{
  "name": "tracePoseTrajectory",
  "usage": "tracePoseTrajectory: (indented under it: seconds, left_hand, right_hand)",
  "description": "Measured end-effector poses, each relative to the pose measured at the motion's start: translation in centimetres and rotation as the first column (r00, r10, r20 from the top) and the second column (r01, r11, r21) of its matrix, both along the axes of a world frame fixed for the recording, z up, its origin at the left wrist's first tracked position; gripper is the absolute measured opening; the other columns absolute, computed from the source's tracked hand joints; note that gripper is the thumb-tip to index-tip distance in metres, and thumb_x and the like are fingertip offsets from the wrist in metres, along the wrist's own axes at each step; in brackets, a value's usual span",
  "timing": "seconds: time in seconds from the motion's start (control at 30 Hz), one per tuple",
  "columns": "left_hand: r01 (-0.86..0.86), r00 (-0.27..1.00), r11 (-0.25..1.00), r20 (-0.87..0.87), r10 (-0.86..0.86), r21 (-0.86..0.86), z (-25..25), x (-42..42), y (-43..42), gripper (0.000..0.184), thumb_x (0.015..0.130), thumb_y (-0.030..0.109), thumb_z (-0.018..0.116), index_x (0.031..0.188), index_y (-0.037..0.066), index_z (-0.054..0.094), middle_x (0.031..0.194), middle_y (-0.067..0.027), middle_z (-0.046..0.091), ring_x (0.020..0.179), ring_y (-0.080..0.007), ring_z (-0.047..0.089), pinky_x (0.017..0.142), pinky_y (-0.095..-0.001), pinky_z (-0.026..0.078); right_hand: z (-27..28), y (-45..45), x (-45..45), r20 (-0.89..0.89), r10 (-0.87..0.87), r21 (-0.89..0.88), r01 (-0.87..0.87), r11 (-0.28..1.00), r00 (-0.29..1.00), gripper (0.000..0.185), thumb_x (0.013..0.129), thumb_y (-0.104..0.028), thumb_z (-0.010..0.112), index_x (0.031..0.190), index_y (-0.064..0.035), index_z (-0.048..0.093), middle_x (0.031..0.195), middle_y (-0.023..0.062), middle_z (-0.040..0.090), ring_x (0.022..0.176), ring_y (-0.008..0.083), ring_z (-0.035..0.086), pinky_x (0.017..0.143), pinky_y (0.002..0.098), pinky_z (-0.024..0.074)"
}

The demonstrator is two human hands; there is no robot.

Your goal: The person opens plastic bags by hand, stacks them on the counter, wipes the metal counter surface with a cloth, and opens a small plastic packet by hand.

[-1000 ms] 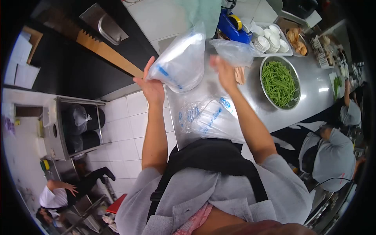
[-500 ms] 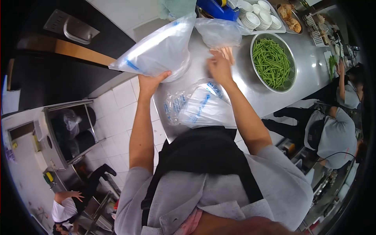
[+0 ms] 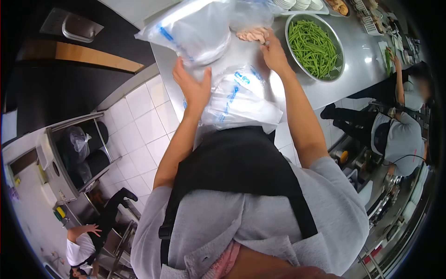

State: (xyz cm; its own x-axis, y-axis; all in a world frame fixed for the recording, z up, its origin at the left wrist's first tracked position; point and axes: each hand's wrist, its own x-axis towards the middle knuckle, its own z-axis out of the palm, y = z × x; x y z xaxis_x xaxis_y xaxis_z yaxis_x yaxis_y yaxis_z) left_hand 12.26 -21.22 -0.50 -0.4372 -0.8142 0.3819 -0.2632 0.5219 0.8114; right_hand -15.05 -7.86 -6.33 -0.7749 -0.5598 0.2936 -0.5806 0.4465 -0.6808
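Beside the near edge of a large filled clear plastic bag [image 3: 190,35], my left hand [image 3: 191,86] is open, thumb and fingers apart, holding nothing. My right hand [image 3: 275,53] is at the right end of a pinkish-tan pile of thin strips [image 3: 252,35], which could be rubber bands. Its fingers are curled and pressed together; anything between them is too small to make out. Flat plastic bags with blue print [image 3: 234,100] lie at the table's front edge, between my forearms. Behind the pile stands another clear bag [image 3: 253,14].
A steel colander [image 3: 343,51] of green beans [image 3: 313,49] stands right of my right hand on the steel table [image 3: 360,69]. Stacked white dishes [image 3: 302,4] are at the back. Co-workers [image 3: 399,139] stand at right; another person [image 3: 86,244] is at lower left.
My left hand has let go of the large bag, which now rests lower on the table. My right hand has shifted to the right end of the pinkish pile. The view has shifted.
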Motion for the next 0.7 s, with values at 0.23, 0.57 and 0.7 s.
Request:
tracePoseTrajectory:
  seconds: [0.23,0.57,0.7]
  left_hand:
    - [0.691,0.621,0.718,0.438,-0.650,0.086,-2.7,9.5,5.0,0.076,0.077,0.036,0.088,0.144,0.016,0.058,0.156,-0.0138,0.042,0.143,-0.0389,0.039,0.117,-0.0513,0.031]
    - [0.530,0.819,0.841,0.319,-0.477,-0.104,-5.9,9.3,6.5,0.047,0.085,0.028,0.082,0.127,0.012,0.067,0.151,-0.0181,0.048,0.135,-0.0369,0.048,0.110,-0.0500,0.038]
    - [0.500,0.846,0.863,0.252,-0.470,-0.068,-6.1,9.2,6.2,0.021,0.088,0.021,0.078,0.103,0.007,0.076,0.142,-0.0171,0.057,0.127,-0.0351,0.056,0.107,-0.0475,0.041]
  right_hand:
    - [6.0,12.7,15.2,0.571,0.270,0.279,-0.492,0.825,0.776,0.026,0.079,-0.012,0.082,0.102,-0.0039,0.072,0.098,0.0101,0.072,0.091,0.0255,0.067,0.088,0.0367,0.0534]
    - [7.0,12.6,14.8,0.121,0.269,0.104,-0.281,0.954,0.956,0.037,0.085,-0.011,0.078,0.120,-0.0050,0.066,0.135,0.0151,0.062,0.126,0.0365,0.058,0.106,0.0416,0.0472]
    - [8.9,15.9,18.5,0.227,0.218,0.033,-0.231,0.972,0.949,0.027,0.083,-0.013,0.081,0.105,-0.0043,0.067,0.114,0.0122,0.064,0.112,0.0336,0.061,0.098,0.0406,0.0492]
